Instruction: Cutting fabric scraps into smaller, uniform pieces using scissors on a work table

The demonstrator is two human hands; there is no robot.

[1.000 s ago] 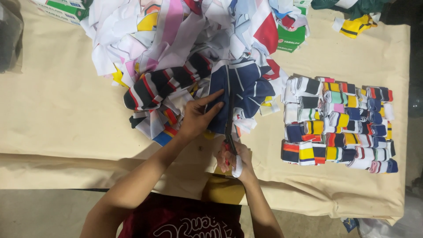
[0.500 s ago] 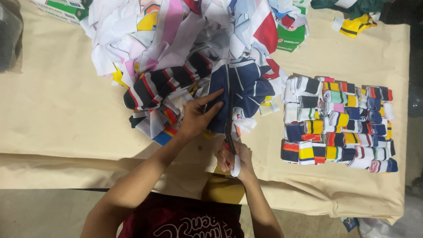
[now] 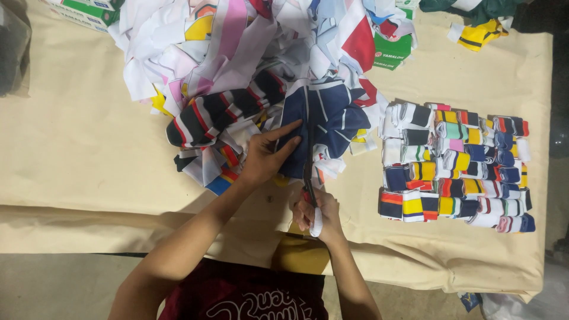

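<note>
Right hand [image 3: 317,212] closed around scissors [image 3: 308,172], blades up along the navy cloth [image 3: 323,121]. Left hand [image 3: 267,155] flat, fingers spread, pinning that cloth taut for the blades. Beyond, heaped scraps [image 3: 237,59]; rightward, folded pieces [image 3: 453,166] stacked tidily on the worktop [image 3: 77,148].

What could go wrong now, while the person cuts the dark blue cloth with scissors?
The left hand presses the dark blue cloth right beside the scissors, so its fingers might get nicked. The loose fabric pile lies against the cloth, so another layer may be cut by mistake. The right hand works at the table edge, where offcuts could slip off.
</note>
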